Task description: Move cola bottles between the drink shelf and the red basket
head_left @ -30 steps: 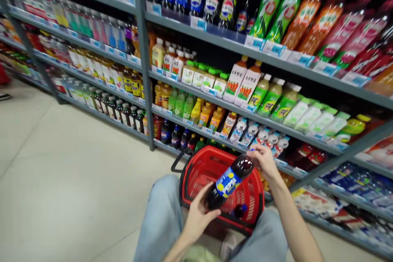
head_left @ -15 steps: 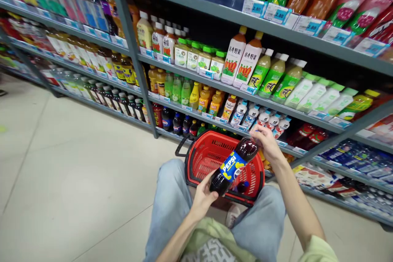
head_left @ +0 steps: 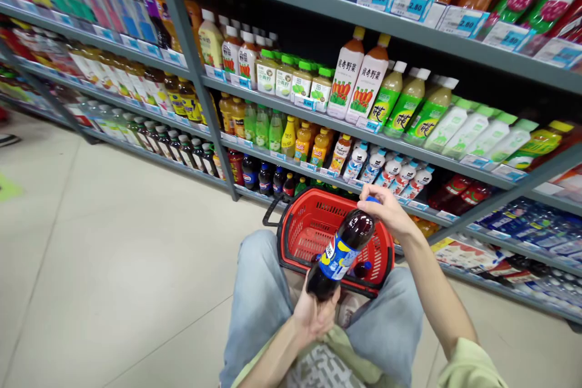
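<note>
While both hands (head_left: 314, 315) (head_left: 385, 208) hold the bottle (head_left: 339, 256), it is tilted

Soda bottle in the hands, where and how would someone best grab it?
Probably around the blue label, coming from the picture's left, across the tilted bottle: that middle is straight-sided, below the rounded shoulder, and uncovered. The left grip supports the base; the right grip is at the blue cap.
</note>
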A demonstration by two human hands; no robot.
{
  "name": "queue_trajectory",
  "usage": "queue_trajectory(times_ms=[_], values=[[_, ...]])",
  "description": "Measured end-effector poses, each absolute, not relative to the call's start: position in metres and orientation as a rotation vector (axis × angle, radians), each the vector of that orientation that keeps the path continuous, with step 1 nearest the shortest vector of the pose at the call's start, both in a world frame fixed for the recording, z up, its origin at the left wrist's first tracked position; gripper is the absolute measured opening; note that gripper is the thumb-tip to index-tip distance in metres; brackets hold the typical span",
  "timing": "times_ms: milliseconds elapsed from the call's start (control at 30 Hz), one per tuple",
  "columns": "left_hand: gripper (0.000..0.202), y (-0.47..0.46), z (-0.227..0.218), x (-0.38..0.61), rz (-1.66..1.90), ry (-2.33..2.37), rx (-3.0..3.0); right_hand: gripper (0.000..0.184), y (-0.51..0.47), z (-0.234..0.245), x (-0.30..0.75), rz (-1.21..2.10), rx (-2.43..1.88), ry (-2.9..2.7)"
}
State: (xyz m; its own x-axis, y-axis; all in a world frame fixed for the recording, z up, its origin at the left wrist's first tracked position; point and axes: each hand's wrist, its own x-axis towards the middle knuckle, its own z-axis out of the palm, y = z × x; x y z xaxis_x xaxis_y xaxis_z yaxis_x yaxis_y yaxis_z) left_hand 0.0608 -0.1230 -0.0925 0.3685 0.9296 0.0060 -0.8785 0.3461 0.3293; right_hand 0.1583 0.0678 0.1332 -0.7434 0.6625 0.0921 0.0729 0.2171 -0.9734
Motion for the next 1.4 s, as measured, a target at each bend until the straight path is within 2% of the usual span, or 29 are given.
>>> queue_trajectory(times_ms=[100,200,300,433,500,633,733,867,1033,1200,1300,1400], values=[[0.049,-0.127,-0.1,0.062,1.127,0.184,0.287,0.042,0.064,0.134,0.154,1.528,-0.67,-2.04],[0.044,-0.13,-0.1,0.061,1.112,0.173,0.274,0.042,0.062,0.135,0.152,1.529,-0.669,-2.049],[0.049,-0.128,-0.089,0.056,1.099,0.191,0.255,0.042,0.062,0.136,0.153,1.557,-0.673,-2.045],[0.074,-0.121,-0.065,0.047,1.128,0.266,0.175,0.037,0.067,0.133,0.155,1.505,-0.637,-2.014],[0.079,-0.12,-0.055,0.044,1.182,0.345,0.137,0.036,0.071,0.131,0.157,1.517,-0.645,-1.958],[0.07,-0.122,-0.045,0.043,1.468,0.56,0.253,0.035,0.076,0.125,0.159,1.594,-0.732,-1.765],[0.071,-0.125,-0.041,0.044,1.694,0.743,0.483,0.034,0.079,0.12,0.161,1.646,-0.764,-1.637],[0.067,-0.125,-0.039,0.044,1.839,1.029,0.721,0.034,0.08,0.112,0.163,1.697,-0.76,-1.57],[0.058,-0.124,-0.043,0.043,1.922,1.149,0.806,0.033,0.079,0.103,0.163,1.699,-0.743,-1.615],[0.065,-0.127,-0.042,0.043,1.837,1.115,0.649,0.035,0.079,0.101,0.167,1.645,-0.756,-1.68],[0.073,-0.129,-0.039,0.042,1.813,1.002,0.497,0.043,0.077,0.097,0.169,1.694,-0.664,-1.71],[0.075,-0.13,-0.039,0.039,1.756,0.866,0.403,0.064,0.07,0.085,0.166,1.772,-0.552,-1.711]])
